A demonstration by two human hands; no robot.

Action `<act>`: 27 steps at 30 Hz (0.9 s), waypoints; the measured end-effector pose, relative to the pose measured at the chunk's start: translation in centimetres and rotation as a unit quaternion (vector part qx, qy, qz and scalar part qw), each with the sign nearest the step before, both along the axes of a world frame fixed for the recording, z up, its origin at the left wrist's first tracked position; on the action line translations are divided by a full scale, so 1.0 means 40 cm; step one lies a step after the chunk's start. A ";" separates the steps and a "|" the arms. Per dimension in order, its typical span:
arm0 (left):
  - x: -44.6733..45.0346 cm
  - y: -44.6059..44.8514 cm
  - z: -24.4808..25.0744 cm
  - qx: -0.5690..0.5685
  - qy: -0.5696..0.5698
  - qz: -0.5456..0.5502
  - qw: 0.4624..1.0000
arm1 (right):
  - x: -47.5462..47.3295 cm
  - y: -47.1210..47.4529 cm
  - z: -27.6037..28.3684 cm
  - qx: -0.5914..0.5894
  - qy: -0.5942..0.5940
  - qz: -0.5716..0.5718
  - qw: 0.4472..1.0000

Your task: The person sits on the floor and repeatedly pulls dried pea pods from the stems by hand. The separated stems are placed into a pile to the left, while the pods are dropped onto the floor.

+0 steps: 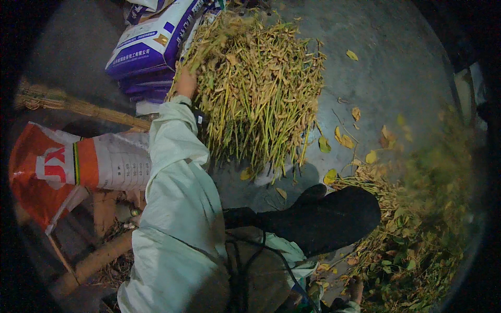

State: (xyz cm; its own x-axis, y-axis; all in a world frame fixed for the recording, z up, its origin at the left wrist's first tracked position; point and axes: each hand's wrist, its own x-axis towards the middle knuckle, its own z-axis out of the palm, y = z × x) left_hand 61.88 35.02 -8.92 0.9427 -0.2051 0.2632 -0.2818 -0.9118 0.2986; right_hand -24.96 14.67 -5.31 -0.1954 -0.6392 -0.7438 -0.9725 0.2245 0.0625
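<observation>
My left hand [186, 83] reaches forward to the left edge of a stack of dried soybean plants [262, 86]. Its fingers are lost among the stalks, so whether it grips them is unclear. The plants lie side by side, brown pods towards the far end and yellow-green stems towards me. Low at the right, my right hand [355, 288] is beside a heap of leafy bean plants [407, 246]. It is dim and partly hidden there, and its grip does not show. Part of that heap is blurred.
Purple-and-white printed sacks [137, 54] are piled beyond my left hand. An orange-and-white woven sack [47, 172] lies at the left, near a wooden pole [78, 107]. Yellow leaves [344, 139] are scattered on the concrete floor [375, 74]. My dark-clad leg [325, 219] extends between the two plant piles.
</observation>
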 end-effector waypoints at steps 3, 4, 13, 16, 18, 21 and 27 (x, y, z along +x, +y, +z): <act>0.013 0.053 0.005 -0.105 0.029 0.030 0.994 | -0.024 0.005 -0.013 -0.039 -0.004 0.065 0.997; 0.018 0.069 -0.004 -0.060 0.030 0.057 0.996 | -0.034 0.007 -0.019 -0.043 -0.010 0.068 0.997; 0.055 0.090 -0.139 0.110 0.094 0.050 0.988 | -0.207 -0.005 -0.149 -0.053 -0.115 -0.010 0.992; 0.001 0.039 -0.080 0.120 0.081 0.031 0.989 | -0.243 -0.009 -0.186 -0.048 -0.154 -0.057 0.985; -0.106 -0.018 -0.062 0.118 -0.064 0.060 0.989 | -0.239 -0.011 -0.193 -0.059 -0.144 -0.022 0.988; -0.191 -0.116 -0.012 0.107 -0.156 -0.091 0.978 | -0.194 -0.016 -0.184 -0.070 -0.102 0.026 0.992; -0.194 -0.184 -0.015 0.182 -0.022 -0.197 0.963 | -0.065 -0.037 -0.162 -0.079 -0.071 0.043 0.993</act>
